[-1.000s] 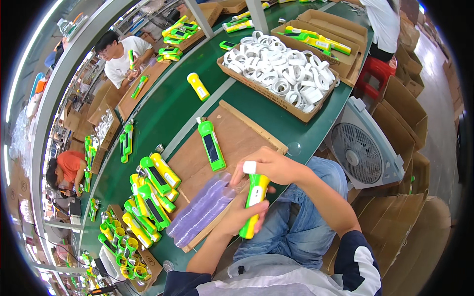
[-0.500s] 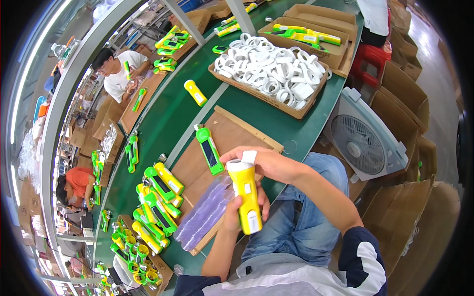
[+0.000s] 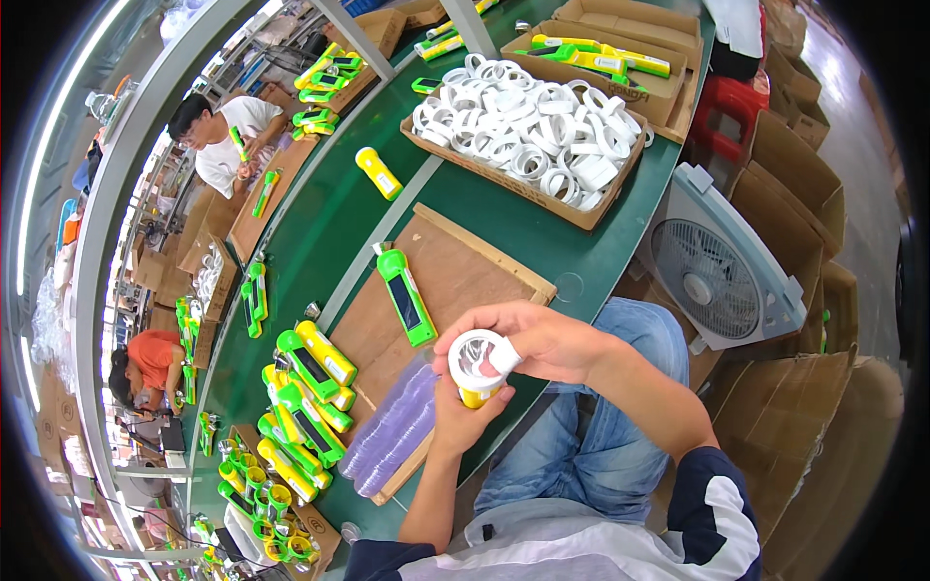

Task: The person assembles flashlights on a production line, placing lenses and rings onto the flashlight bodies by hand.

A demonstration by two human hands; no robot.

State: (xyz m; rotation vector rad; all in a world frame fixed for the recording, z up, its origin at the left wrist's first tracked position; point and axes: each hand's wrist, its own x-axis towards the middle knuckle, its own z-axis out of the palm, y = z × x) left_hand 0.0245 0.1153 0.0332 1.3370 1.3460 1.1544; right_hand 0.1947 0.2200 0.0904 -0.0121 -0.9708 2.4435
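My left hand is wrapped round a yellow flashlight, whose white-rimmed round head points up, with the shiny reflector showing inside. At the right side of that head is my right hand, its thumb and fingers bent. It pinches a small white ring, partly covered by the fingers and touching the rim. On the wooden board just beyond my hands lies a green flashlight with a dark panel. Beside it are stacks of thin clear discs in purplish rows.
A cardboard box full of white rings stands at the far side. A lone yellow flashlight lies on the green table. Several green-and-yellow flashlights are piled at left. A box fan stands at right. Two people work across the table.
The flashlight has been tipped so its head now faces up toward me instead of showing its side. My right hand has moved the ring down against the head's rim.
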